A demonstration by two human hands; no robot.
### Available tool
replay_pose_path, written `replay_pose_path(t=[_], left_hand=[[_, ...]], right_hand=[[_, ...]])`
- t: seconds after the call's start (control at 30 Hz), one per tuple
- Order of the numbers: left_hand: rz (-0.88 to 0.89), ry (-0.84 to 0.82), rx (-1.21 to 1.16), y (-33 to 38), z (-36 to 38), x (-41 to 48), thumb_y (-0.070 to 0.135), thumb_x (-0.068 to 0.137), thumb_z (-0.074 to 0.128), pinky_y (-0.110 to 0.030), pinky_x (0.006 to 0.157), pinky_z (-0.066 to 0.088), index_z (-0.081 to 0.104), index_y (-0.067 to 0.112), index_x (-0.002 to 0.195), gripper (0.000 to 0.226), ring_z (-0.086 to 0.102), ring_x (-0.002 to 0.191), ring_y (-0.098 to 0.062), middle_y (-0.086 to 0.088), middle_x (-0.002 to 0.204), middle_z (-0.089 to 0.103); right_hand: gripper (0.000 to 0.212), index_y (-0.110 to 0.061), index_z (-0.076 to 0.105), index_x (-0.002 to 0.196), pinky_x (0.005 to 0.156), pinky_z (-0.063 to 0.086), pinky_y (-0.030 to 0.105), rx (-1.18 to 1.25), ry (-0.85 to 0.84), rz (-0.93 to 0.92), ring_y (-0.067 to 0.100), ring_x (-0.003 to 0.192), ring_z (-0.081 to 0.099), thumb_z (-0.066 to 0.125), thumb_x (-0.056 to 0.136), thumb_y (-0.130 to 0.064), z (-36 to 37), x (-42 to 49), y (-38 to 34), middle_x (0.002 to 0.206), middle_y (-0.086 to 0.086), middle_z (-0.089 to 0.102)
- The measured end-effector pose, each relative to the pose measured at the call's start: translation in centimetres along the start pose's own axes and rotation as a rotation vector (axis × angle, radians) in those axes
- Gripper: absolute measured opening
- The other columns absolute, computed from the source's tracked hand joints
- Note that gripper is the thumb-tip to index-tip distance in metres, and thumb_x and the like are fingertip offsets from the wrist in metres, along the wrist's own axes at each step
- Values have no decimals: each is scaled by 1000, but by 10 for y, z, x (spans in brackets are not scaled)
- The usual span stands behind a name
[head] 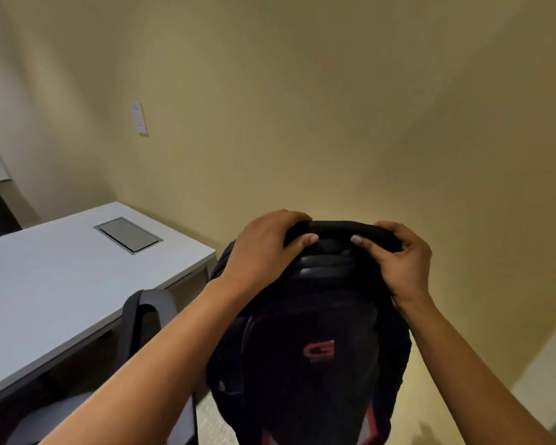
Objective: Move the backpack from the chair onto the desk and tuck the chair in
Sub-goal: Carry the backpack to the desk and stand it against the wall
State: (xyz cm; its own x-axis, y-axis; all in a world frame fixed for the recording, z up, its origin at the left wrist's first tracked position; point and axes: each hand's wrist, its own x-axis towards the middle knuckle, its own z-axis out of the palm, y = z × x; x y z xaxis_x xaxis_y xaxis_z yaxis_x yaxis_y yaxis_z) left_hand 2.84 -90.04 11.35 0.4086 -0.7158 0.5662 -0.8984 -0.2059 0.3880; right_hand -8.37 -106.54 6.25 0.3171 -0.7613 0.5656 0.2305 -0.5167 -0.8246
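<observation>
- i see the left hand (264,248) closed over the top handle of the backpack (312,348), fingers curled across the far side of the strap, thumb pressed on the near side.
- the right hand (402,261) grips the same handle at its right end, thumb tip on the near face, fingers wrapped behind.
- the backpack is black with a red logo on the front pocket and red trim near the bottom. it hangs upright from the handle, front panel toward the camera, to the right of the bench (61,277) and not resting on it.
- the bench is white, with a grey rectangular hatch (128,234) set into its top.
- the chair (148,319) stands just beside the bench's near edge; its dark curved backrest shows between my left forearm and the bench. i cannot tell whether the backpack's base touches the seat.
- a white wall plate (139,118) sits on the beige wall above the bench.
</observation>
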Motion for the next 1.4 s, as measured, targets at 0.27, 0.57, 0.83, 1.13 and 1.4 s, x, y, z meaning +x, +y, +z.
replay_pose_path(t=[0.27, 0.57, 0.83, 1.13, 1.4], left_hand=[[-92, -38, 46, -54, -2, 25, 39, 88, 52, -28, 81, 41, 58, 21, 115, 32, 56, 99, -18, 1, 110, 64], [-315, -52, -48, -134, -21, 20, 49, 81, 57, -25, 78, 42, 57, 25, 116, 42, 58, 93, -11, 10, 100, 61], [-381, 86, -5, -186, -39, 43, 41, 82, 60, -17, 66, 39, 58, 30, 94, 16, 54, 76, 1, 17, 79, 59], [-474, 252, 98, -231, -66, 67, 41, 83, 59, -46, 80, 49, 67, 21, 96, 25, 61, 84, -22, -5, 88, 69], [-557, 406, 235, -245, -98, 90, 49, 83, 56, -43, 72, 49, 67, 21, 89, 30, 61, 80, -25, -4, 79, 67]], right_hand=[[38, -44, 63, 66, 75, 54, 39, -70, -52, -54, 13, 81, 64, 69, 40, -71, 40, 41, 16, 78, -16, 67], [35, -46, 57, 61, 67, 49, 30, -93, -104, -131, 10, 79, 62, 63, 42, -75, 112, 61, 33, 70, -28, 58], [44, -32, 66, 72, 70, 52, 34, -21, -176, -59, 13, 81, 63, 72, 45, -66, 181, 87, 51, 80, -12, 68], [50, -28, 68, 76, 74, 53, 39, 50, -301, -34, 14, 83, 64, 72, 44, -67, 267, 124, 56, 83, -9, 70], [53, -27, 68, 77, 75, 53, 44, 152, -411, -74, 19, 84, 64, 72, 44, -68, 333, 161, 41, 83, -6, 71]])
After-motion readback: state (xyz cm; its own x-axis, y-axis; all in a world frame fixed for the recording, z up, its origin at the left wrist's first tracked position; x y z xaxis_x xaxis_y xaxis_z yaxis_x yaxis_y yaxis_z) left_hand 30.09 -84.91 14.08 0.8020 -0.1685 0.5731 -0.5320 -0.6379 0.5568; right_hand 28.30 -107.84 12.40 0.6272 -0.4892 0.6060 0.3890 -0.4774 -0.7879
